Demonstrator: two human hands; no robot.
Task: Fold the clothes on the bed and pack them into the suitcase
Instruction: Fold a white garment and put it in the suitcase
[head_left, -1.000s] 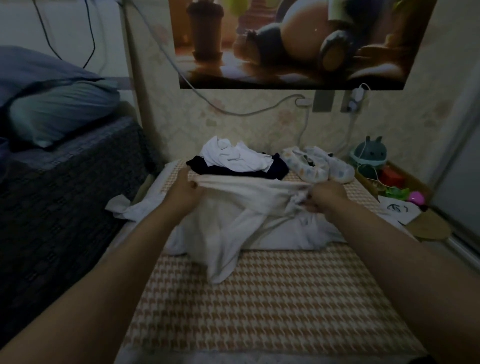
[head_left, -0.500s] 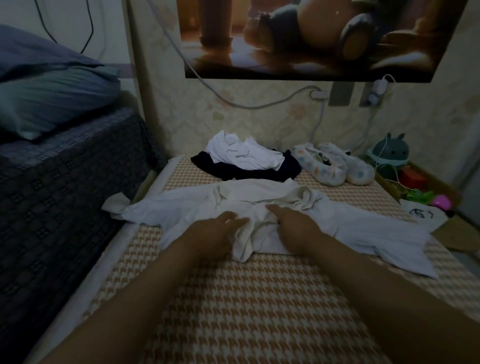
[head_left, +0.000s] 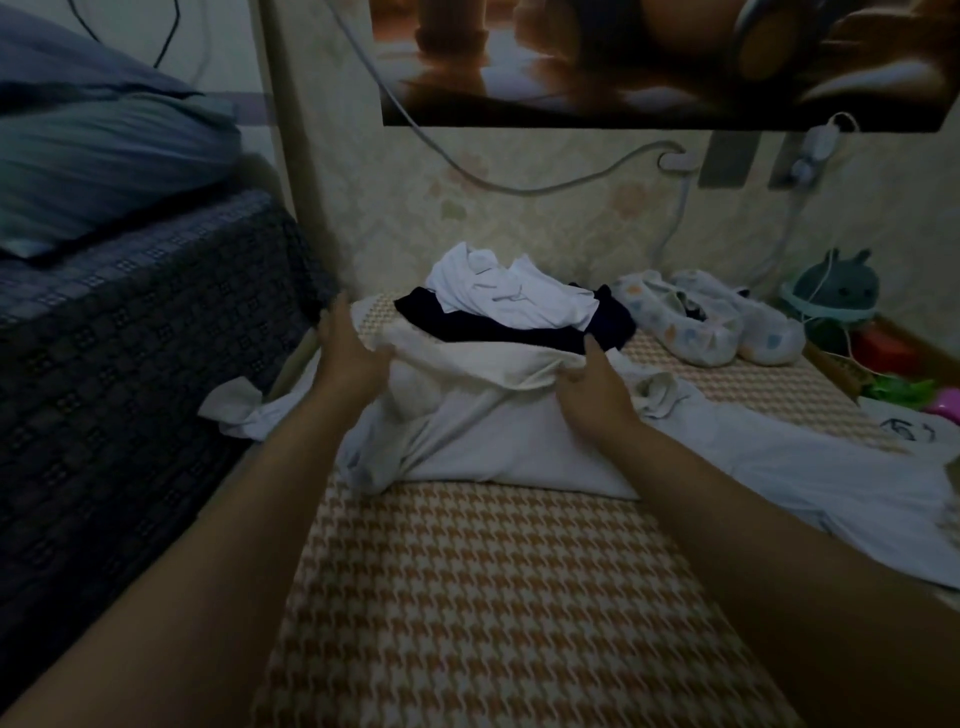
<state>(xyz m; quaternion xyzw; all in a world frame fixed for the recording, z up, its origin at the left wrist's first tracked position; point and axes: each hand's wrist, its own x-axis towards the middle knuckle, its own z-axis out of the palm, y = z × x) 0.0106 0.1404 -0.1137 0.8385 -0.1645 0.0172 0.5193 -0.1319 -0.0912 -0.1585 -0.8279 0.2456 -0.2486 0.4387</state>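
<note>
Both hands are on the big soft white garment (head_left: 519, 447), spread across the far half of the orange-and-cream houndstooth bed cover (head_left: 493, 597). Left hand (head_left: 353, 348) pinches the raised fold edge at its left end, thumb over the cloth. Right hand (head_left: 592, 389) grips the same edge at its right end. Hands are apart, so the edge is pulled into a straight line between them. Reads as carrying a fold over evenly, no sag mid-span.

One sleeve trails off the cover's left edge, the other runs towards its right side. Both are loose; my guess is they need tucking in next.

Crumpled white top (head_left: 498, 296) sits on a dark navy garment (head_left: 467, 327) at the cover's far end, out of the working area, probably queued. Pair of pale patterned slippers (head_left: 711, 322) at the cover's far right.

Suitcase not in view, so packing is some way off.

Risk: cloth already bunches under the fold on the left, could lock in creases.
</note>
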